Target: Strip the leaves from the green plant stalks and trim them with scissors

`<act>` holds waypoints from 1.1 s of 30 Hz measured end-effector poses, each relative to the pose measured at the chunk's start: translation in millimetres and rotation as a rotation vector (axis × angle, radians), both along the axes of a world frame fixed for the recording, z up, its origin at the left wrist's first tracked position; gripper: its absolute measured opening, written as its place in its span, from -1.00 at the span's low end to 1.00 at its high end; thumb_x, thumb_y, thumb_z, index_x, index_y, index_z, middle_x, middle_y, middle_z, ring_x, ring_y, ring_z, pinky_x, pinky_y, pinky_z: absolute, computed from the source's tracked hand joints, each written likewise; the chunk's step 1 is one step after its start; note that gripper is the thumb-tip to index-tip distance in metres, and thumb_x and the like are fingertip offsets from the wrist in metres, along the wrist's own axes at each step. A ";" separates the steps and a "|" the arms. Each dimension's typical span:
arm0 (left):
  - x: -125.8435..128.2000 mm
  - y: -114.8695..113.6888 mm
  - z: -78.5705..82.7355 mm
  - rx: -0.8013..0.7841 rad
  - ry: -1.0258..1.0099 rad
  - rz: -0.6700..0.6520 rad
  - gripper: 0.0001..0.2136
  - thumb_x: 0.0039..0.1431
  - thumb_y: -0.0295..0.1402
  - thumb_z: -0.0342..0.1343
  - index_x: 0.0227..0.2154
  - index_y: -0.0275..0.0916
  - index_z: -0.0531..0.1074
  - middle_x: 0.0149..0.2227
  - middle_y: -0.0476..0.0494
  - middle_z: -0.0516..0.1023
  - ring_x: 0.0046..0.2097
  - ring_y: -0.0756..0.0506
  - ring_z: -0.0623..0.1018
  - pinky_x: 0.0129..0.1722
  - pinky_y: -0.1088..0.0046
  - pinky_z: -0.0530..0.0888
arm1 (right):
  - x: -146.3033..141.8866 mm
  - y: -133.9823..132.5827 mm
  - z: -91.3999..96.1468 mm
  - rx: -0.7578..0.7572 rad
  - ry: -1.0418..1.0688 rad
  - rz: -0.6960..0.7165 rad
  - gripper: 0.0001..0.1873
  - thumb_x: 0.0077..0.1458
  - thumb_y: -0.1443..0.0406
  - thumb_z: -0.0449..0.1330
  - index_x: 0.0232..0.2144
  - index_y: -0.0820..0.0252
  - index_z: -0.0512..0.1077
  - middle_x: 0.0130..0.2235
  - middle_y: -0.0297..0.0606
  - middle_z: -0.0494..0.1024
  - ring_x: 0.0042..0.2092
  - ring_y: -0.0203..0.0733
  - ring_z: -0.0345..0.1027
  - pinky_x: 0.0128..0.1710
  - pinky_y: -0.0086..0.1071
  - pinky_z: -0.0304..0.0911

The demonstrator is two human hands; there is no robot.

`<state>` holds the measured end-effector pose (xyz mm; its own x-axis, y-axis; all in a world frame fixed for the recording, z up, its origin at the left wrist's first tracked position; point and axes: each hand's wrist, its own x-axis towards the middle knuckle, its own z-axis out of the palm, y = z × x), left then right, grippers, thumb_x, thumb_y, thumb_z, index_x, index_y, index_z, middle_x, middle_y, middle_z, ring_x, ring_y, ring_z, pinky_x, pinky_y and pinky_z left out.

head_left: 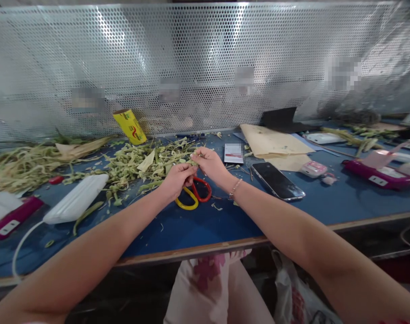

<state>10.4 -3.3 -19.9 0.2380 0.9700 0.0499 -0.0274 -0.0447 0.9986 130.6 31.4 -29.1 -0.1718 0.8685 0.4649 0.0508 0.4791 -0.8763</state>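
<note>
In the head view my left hand (182, 176) and my right hand (209, 163) meet above the blue table, fingertips pinched close together. A small green plant piece (193, 163) shows between them, partly hidden by the fingers. Just below lies a pair of scissors with one red and one yellow handle loop (190, 204); the hands cover its blades. Behind and left of my hands spreads a loose heap of pale green plant scraps (137, 162). A bracelet (235, 189) circles my right wrist.
On the left are a white power bank (77, 198) with a cable and a purple device (18, 219). A yellow tube (131, 127) leans by the perforated metal screen (205, 67). To the right lie a phone (277, 180), brown paper (275, 141), a pink case (313, 168) and another purple device (376, 174).
</note>
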 end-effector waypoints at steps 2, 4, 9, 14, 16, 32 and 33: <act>0.4 -0.7 1.6 -0.024 -0.020 -0.022 -0.76 -0.14 -0.35 0.18 -0.74 -0.32 0.26 -0.84 0.09 0.17 -0.75 0.16 0.11 -0.72 0.63 0.00 | -1.1 -1.2 0.3 -0.009 0.011 -0.035 -0.73 -0.01 0.19 0.06 -0.61 0.18 0.12 -0.67 -0.51 0.07 -0.59 -0.42 -0.07 -0.57 -0.49 -0.11; 0.7 -1.5 2.4 -0.043 -0.028 -0.032 -0.77 -0.12 -0.38 0.16 -0.74 -0.32 0.28 -0.85 0.08 0.16 -0.76 0.16 0.11 -0.72 0.63 -0.01 | -1.5 -2.7 0.8 -0.019 0.017 -0.060 -0.74 -0.01 0.21 0.06 -0.61 0.17 0.12 -0.66 -0.50 0.06 -0.58 -0.42 -0.07 -0.57 -0.49 -0.12; 1.0 -2.7 3.7 -0.066 -0.021 -0.050 -0.76 -0.10 -0.41 0.15 -0.76 -0.33 0.28 -0.85 0.06 0.16 -0.76 0.16 0.11 -0.72 0.61 -0.02 | -1.0 -4.5 2.3 -0.058 0.016 -0.092 -0.76 -0.02 0.23 0.08 -0.61 0.17 0.12 -0.65 -0.49 0.05 -0.58 -0.41 -0.07 -0.58 -0.49 -0.12; 1.6 -2.6 5.8 -0.033 -0.013 -0.088 -0.73 -0.12 -0.36 0.19 -0.76 -0.32 0.26 -0.84 0.06 0.17 -0.75 0.17 0.10 -0.71 0.60 -0.02 | -3.3 -3.5 1.4 -0.062 0.083 -0.123 -0.75 -0.03 0.21 0.08 -0.60 0.16 0.11 -0.66 -0.50 0.01 -0.59 -0.41 -0.10 -0.60 -0.49 -0.13; 2.2 -2.8 5.9 -0.016 0.003 -0.085 -0.71 -0.13 -0.34 0.20 -0.77 -0.32 0.25 -0.83 0.07 0.17 -0.75 0.17 0.10 -0.70 0.60 -0.02 | -4.5 -3.2 0.9 -0.063 0.110 -0.137 -0.74 -0.03 0.19 0.08 -0.60 0.16 0.10 -0.65 -0.50 0.01 -0.59 -0.41 -0.10 -0.60 -0.49 -0.13; -10.2 2.7 4.5 0.215 0.113 0.094 -0.61 -0.01 -0.09 0.05 -0.76 -0.26 0.21 -0.80 0.08 0.09 -0.70 0.10 0.11 -0.66 0.53 0.02 | 0.6 -6.9 4.4 -0.067 0.046 0.225 -0.81 0.07 0.18 0.05 -0.46 0.16 0.16 -0.68 -0.54 0.22 -0.66 -0.43 0.09 -0.59 -0.52 0.11; -10.7 3.3 4.6 0.243 0.143 0.135 -0.60 0.00 -0.09 0.04 -0.76 -0.26 0.20 -0.79 0.08 0.09 -0.69 0.10 0.10 -0.66 0.53 0.02 | -0.2 -7.2 4.4 -0.079 0.069 0.258 -0.83 0.06 0.20 0.06 -0.44 0.16 0.17 -0.67 -0.54 0.24 -0.64 -0.43 0.12 -0.58 -0.52 0.13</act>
